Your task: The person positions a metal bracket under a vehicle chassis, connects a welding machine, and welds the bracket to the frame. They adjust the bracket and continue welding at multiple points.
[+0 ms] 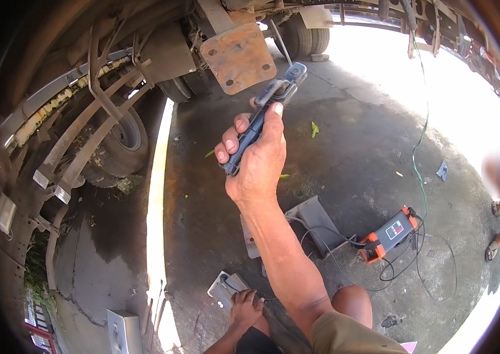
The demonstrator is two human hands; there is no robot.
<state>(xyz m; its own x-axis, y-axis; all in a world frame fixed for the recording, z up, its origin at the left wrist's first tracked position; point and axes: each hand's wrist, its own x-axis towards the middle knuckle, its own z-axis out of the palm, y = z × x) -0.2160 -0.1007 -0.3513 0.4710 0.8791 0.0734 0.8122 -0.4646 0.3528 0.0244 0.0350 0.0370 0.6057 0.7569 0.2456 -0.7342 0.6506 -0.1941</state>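
The right hand (256,156) is raised near the middle of the view, fingers and thumb wrapped firmly around the black handle of an electrode holder (250,135), which slants up and to the right. A thin rod (281,42) extends from its head, just beside a rusty steel plate (238,62) with holes in it. Well below the holder, the left hand (246,305) lies low at a bent knee, near a grey metal piece (224,290); whether it grips anything I cannot tell. The floor (203,206) is dark, stained concrete, with a few leaves (315,129) and a bright sunlit strip (157,206) running along the left. To the right of the right forearm sit an angled metal part (319,227) and a grey machine (392,232) with orange ends, trailing cables. A green cable (420,141) rises from near it toward a vehicle frame overhead. A dusty wheel (126,135) stands at left, and another person's feet (491,250) show at the right edge.
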